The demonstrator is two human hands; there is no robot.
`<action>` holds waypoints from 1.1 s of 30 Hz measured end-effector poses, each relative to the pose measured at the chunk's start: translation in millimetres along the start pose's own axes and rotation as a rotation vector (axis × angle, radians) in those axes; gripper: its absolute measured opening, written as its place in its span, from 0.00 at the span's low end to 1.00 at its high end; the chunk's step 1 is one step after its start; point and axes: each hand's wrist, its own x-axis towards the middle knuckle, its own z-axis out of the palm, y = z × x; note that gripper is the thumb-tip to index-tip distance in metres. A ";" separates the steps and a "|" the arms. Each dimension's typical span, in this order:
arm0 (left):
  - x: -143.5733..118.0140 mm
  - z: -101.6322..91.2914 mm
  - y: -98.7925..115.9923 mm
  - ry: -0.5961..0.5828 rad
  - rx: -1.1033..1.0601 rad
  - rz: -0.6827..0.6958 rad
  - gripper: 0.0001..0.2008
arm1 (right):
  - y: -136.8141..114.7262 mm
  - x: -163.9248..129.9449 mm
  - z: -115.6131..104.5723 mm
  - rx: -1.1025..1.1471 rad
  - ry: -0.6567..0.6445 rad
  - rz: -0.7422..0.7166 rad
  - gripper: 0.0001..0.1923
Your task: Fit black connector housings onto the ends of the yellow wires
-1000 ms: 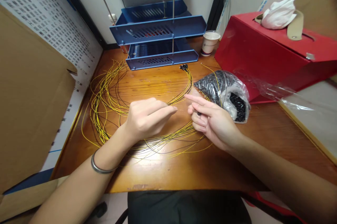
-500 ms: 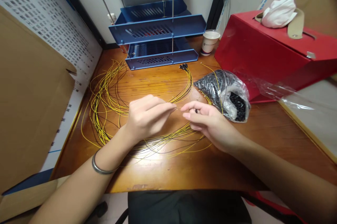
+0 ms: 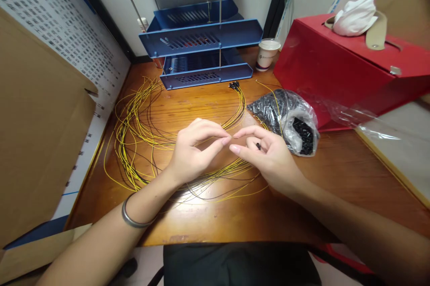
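My left hand (image 3: 198, 149) is over the middle of the table, thumb and index fingertip pinched together; whatever lies between them is too small to make out. Facing it, fingertips almost touching the left ones, my right hand (image 3: 273, 156) has its thumb and index finger apart. A small black plastic piece (image 3: 258, 146) shows within the curled other fingers of the right hand. Beneath and around both hands runs a loose coil of thin yellow and black wires (image 3: 129, 143). Several black connectors (image 3: 234, 85) cap the wire ends behind the hands.
A clear bag of small black pieces (image 3: 304, 136) lies right of my right hand. Blue stacked trays (image 3: 206, 78) and a paper cup (image 3: 267, 55) stand at the back. A red box (image 3: 322, 75) with tissue occupies the right; cardboard (image 3: 40, 134) borders the left.
My left hand has turned and shifted right, bringing its pinched fingertips closer to the right hand. The black piece in my right hand's curled fingers now shows more clearly.
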 end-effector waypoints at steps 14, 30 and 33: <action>0.1 -8.8 -1.9 -0.093 0.344 0.345 0.04 | 2.1 5.3 -1.6 0.268 -0.262 0.220 0.19; 2.2 -12.9 -3.3 -0.115 0.387 0.357 0.04 | -4.5 5.5 -6.7 0.080 -0.190 0.164 0.18; 2.3 -13.4 -2.7 -0.123 0.388 0.354 0.04 | -5.3 5.3 -6.2 0.077 -0.182 0.167 0.18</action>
